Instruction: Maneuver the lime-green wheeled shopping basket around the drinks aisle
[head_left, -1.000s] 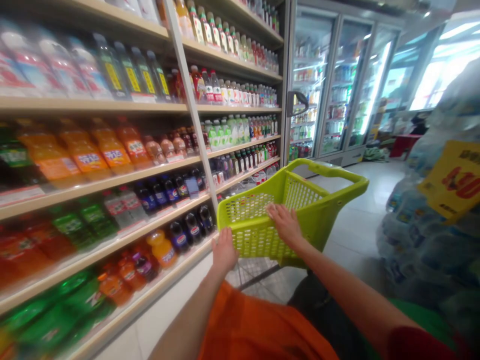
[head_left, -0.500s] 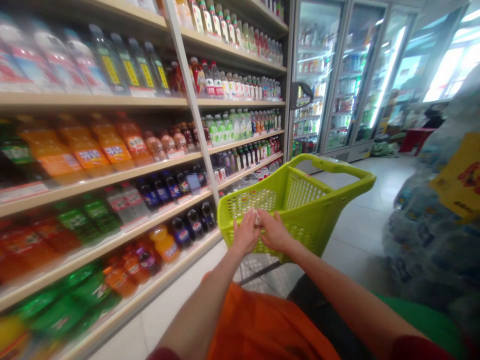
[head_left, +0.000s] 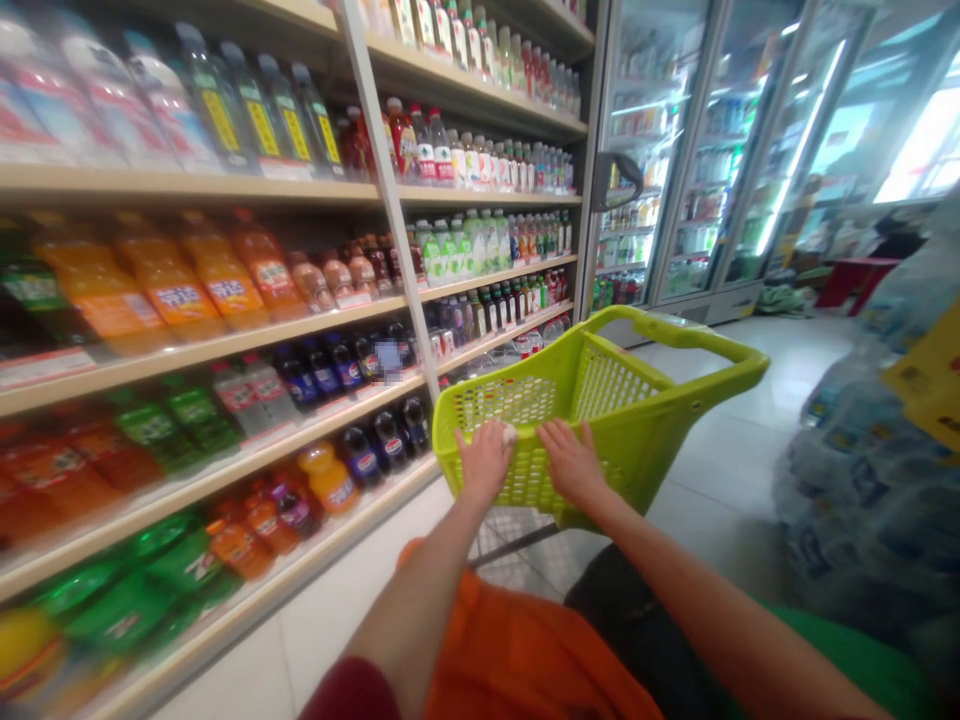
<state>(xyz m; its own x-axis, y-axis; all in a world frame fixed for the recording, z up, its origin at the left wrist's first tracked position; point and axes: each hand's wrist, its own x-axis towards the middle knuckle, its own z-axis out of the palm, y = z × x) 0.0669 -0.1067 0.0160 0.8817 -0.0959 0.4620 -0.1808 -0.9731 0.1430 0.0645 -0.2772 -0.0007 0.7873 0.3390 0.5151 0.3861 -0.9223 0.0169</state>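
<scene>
A lime-green shopping cart (head_left: 660,420) with perforated sides stands right in front of me. My left hand (head_left: 484,462) is at its near rim, with a small pale crumpled wad (head_left: 510,434) between thumb and fingers; what it is made of is too small to tell. A little to the right, my right hand (head_left: 576,468) rests against the same rim. Its fingers are stretched out and hold nothing. The two hands are apart. The cart's basket bottom is mostly hidden behind its near wall.
Shelves (head_left: 322,310) of drink bottles run along the left. Glass-door fridges (head_left: 720,170) line the back. Wrapped packs of water bottles (head_left: 847,470) are stacked at the right. Pale floor tiles (head_left: 720,470) lie between the cart and that stack.
My hands, together at the pale wad before, have parted. The right hand has moved right and its fingers have spread; the wad stays with the left. The view has shifted slightly.
</scene>
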